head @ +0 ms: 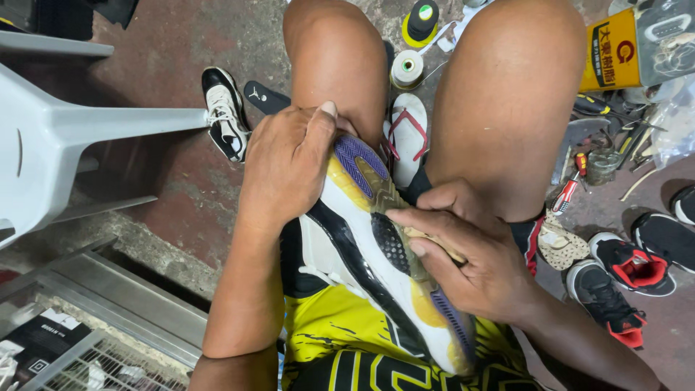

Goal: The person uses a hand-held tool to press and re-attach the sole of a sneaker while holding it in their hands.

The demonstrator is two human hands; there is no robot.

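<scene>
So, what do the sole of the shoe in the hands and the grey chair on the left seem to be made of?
The sole of the shoe looks like rubber: matte, with moulded tread patches in purple, black and yellow, and a glossy black strip that may be harder plastic. The left hand grips its toe and the right hand presses on its middle. The chair looks like moulded plastic: smooth, uniformly pale grey, slightly shiny.

1. Premises: an informal shoe-repair workshop, with work done seated low over a worn red concrete floor.
2. Evidence, stock: loose sneakers on the floor, a black-and-white sneaker and black-and-red sneakers.
3. Evidence, supplies: a thread spool, a yellow adhesive can, a red-handled screwdriver among scattered hand tools.
</scene>
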